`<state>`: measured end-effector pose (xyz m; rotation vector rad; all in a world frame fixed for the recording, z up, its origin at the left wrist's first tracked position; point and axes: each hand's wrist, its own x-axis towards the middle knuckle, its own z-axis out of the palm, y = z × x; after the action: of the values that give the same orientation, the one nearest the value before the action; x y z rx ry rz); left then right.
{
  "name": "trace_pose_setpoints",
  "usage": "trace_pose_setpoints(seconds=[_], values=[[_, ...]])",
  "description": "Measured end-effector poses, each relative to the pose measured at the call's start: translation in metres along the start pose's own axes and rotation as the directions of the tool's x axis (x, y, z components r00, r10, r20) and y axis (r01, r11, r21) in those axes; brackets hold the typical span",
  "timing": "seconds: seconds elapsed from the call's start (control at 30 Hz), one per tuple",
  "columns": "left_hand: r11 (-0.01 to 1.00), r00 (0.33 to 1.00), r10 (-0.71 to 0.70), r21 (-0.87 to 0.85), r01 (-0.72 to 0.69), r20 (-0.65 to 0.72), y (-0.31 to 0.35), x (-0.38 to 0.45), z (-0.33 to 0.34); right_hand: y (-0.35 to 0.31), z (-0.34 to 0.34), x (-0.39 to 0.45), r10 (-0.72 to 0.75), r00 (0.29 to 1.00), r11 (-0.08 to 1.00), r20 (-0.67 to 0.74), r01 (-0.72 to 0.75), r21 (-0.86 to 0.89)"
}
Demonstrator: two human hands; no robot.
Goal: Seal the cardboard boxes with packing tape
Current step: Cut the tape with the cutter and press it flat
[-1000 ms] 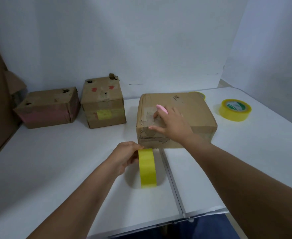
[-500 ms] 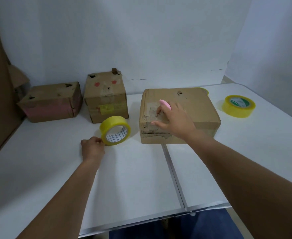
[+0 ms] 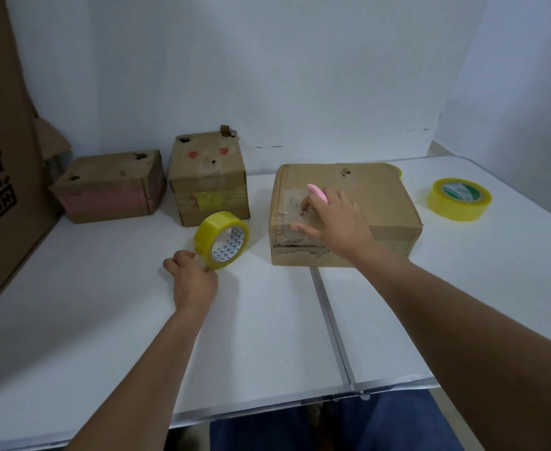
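Note:
A large cardboard box (image 3: 378,196) lies on the white table (image 3: 105,320), its worn front left corner toward me. My right hand (image 3: 336,219) rests on that corner with the thumb stretched along the top edge, and its fingers hold a small pink tool (image 3: 316,193). Left of the box, a yellow tape roll (image 3: 217,234) stands tilted on its edge, its printed core facing me. My left hand (image 3: 192,278) is just in front of the roll with curled fingers that pinch its lower rim.
Two smaller cardboard boxes stand at the back left, a flat one (image 3: 111,187) and a cube-like one (image 3: 209,177). A second yellow tape roll (image 3: 458,203) lies flat at the right. A tall cardboard sheet (image 3: 0,151) leans at the far left. A seam (image 3: 332,320) splits the table.
My left hand has carried the yellow roll from in front of the large box to the left and farther back, turning its core toward me. The right hand has stayed on the box.

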<state>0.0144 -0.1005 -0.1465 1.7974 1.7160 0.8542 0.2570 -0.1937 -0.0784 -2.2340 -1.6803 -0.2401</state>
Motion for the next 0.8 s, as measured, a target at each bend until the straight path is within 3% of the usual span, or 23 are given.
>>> trace_pose_setpoints(seconds=[0.1,0.17,0.2,0.3,0.37,0.6,0.7,0.8], values=[[0.920,0.941,0.230,-0.261,-0.294,-0.249,0.018,-0.024,-0.006,0.001,-0.004,0.002,0.017,1.000,0.986,0.007,-0.018,0.168],[0.818,0.890,0.402,-0.351,-0.455,-0.217,0.043,-0.041,-0.003,0.005,-0.005,0.005,0.034,0.999,0.951,-0.007,-0.030,0.308],[0.785,0.877,0.468,-0.406,-0.468,-0.106,0.058,-0.047,0.002,0.007,-0.004,0.007,0.042,0.999,0.943,-0.017,-0.034,0.330],[0.770,0.763,0.526,-0.592,-0.238,0.376,0.103,-0.057,0.018,0.013,-0.003,0.009,0.034,0.999,0.944,-0.026,-0.023,0.330],[0.791,0.719,0.458,-0.608,-0.062,0.522,0.115,-0.051,0.028,0.015,-0.003,0.011,0.015,1.000,0.942,-0.026,-0.005,0.336],[0.741,0.759,0.245,-0.622,0.254,0.603,0.098,-0.039,0.045,0.018,-0.004,0.009,-0.054,0.996,0.947,-0.064,0.072,0.313],[0.782,0.673,0.069,-0.459,0.422,0.736,0.103,-0.037,0.042,0.018,-0.003,0.008,-0.055,0.997,0.949,-0.063,0.072,0.308],[0.815,0.657,0.126,-0.455,0.358,0.743,0.104,-0.029,0.034,0.017,-0.001,0.008,-0.050,0.996,0.946,-0.075,0.071,0.315]])
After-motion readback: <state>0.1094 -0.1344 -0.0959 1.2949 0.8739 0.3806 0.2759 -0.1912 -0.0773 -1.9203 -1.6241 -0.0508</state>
